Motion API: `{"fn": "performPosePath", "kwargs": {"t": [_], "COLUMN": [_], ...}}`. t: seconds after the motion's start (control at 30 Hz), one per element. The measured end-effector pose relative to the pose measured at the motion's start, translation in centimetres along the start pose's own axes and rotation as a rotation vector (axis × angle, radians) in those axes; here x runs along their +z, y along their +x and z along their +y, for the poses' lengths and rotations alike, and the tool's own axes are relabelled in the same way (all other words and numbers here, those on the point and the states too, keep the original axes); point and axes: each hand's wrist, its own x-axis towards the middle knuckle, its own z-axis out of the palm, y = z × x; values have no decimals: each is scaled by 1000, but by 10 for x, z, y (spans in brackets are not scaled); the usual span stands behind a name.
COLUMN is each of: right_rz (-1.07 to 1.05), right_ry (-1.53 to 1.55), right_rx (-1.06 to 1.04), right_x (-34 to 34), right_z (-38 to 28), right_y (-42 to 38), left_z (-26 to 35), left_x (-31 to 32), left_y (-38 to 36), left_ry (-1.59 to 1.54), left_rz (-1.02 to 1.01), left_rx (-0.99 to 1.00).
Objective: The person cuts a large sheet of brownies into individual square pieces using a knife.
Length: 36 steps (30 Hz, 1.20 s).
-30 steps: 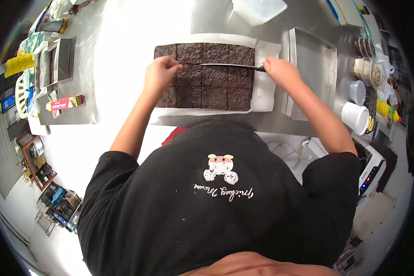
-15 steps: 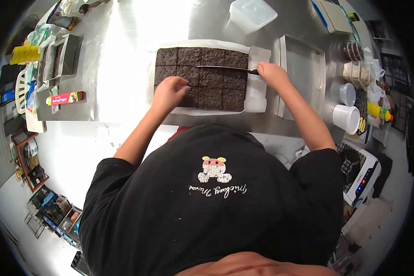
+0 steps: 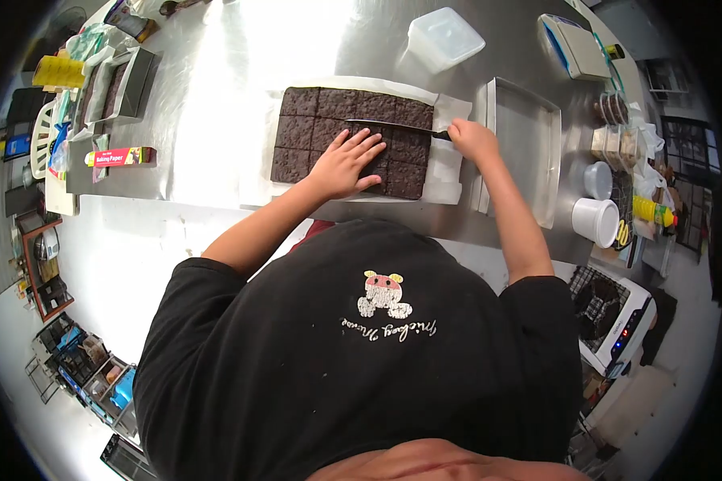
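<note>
A dark slab of brownie, scored into squares, lies on white baking paper on the steel table. My left hand rests flat over its front middle squares, fingers spread. In my right hand, at the slab's right edge, is the dark handle of a long knife. The blade points left along the upper lengthwise cut line, its tip just beyond my left fingertips.
An empty metal baking pan stands right of the slab. Behind it is a clear plastic container. A baking paper box and a lined loaf tin sit at left. White tubs line the right edge.
My left hand has moved right and spread out flat on the brownie; before, its fingers were curled at the left squares. The knife stays at about the same cut line.
</note>
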Motion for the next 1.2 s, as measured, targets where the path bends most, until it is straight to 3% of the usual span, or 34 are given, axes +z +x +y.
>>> {"fn": "performPosePath", "kwargs": {"t": [1.2], "right_rz": [89], "right_ry": [162], "right_rx": [-32], "right_x": [19], "right_z": [17], "right_y": [2], "left_z": [-1], "left_x": [0], "left_y": [0], "left_ry": [-18], "left_rz": [44], "left_rx": [-3]}}
